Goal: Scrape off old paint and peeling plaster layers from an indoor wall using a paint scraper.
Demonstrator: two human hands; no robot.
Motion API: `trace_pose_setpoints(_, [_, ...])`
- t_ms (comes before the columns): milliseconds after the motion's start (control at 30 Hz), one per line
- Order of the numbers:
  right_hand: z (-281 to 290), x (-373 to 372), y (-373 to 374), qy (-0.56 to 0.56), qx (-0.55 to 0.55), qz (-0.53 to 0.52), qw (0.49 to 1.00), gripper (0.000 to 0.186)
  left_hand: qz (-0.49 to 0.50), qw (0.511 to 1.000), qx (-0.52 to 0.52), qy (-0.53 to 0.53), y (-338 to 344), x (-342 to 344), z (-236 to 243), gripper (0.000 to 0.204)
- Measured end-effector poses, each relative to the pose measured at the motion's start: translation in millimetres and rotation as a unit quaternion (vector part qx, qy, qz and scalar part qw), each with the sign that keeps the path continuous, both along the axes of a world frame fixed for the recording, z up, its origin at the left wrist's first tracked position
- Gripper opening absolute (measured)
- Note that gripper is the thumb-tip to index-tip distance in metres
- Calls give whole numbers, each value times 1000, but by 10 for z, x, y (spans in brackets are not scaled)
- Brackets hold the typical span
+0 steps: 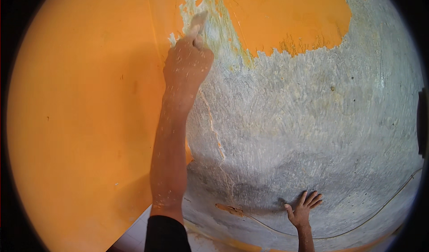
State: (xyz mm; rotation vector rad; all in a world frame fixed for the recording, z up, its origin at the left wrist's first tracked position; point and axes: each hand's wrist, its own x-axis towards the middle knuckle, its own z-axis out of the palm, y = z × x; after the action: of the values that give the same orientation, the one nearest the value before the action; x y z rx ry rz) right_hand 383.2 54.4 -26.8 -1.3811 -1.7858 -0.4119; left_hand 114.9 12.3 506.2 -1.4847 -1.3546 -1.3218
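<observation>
My left hand (188, 62) is raised high against the wall, its fingers closed round a small scraper (200, 20). The blade is smeared by motion and lies on a patch where orange paint (286, 15) gives way to pale, streaked plaster. Light flecks cover the hand and forearm. Lower down on the right, my right hand (301, 212) rests with fingers spread against the bare grey wall (304, 118). Nothing is in it.
An orange wall (85, 109) meets the grey one at a corner on the left. A thin cable (353, 229) runs along the lower wall from a brownish broken spot (229, 209). A crack (215, 133) runs down the plaster. Pale floor tiles (136, 229) show below.
</observation>
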Motion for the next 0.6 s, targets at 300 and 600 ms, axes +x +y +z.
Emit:
trace_pose_setpoints(300, [85, -24, 8, -13, 23, -10, 1000, 99, 37, 999, 9, 1, -40, -61, 396, 39])
trace_pose_setpoints(600, [52, -1, 1, -10, 23, -13, 1000, 100, 77, 997, 19, -8, 45, 105, 235, 43])
